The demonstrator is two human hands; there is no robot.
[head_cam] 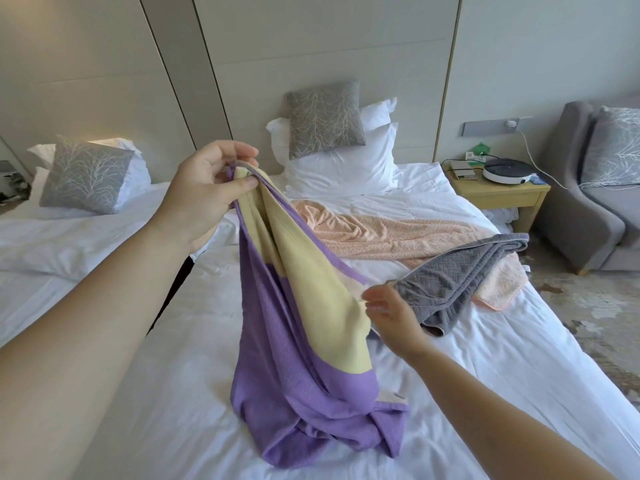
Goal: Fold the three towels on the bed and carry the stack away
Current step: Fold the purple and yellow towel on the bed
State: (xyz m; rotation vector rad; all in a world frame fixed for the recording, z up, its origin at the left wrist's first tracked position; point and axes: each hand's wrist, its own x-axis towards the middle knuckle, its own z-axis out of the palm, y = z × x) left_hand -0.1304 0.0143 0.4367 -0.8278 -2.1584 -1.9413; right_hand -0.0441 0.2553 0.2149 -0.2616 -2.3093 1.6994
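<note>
My left hand (211,188) pinches the top edge of a purple and yellow towel (298,334) and holds it up over the white bed (194,393). The towel's lower end lies bunched on the sheet. At the towel's right edge my right hand (391,317) hovers with relaxed fingers; it grips nothing. Crumpled across the middle of the bed is a peach towel (388,233). A grey towel (457,282) lies partly on top of it at the right.
White pillows and a grey cushion (325,119) stand at the headboard. A second bed (52,244) is on the left across a narrow gap. To the right are a wooden nightstand (502,195) with a round white device and a grey armchair (588,202).
</note>
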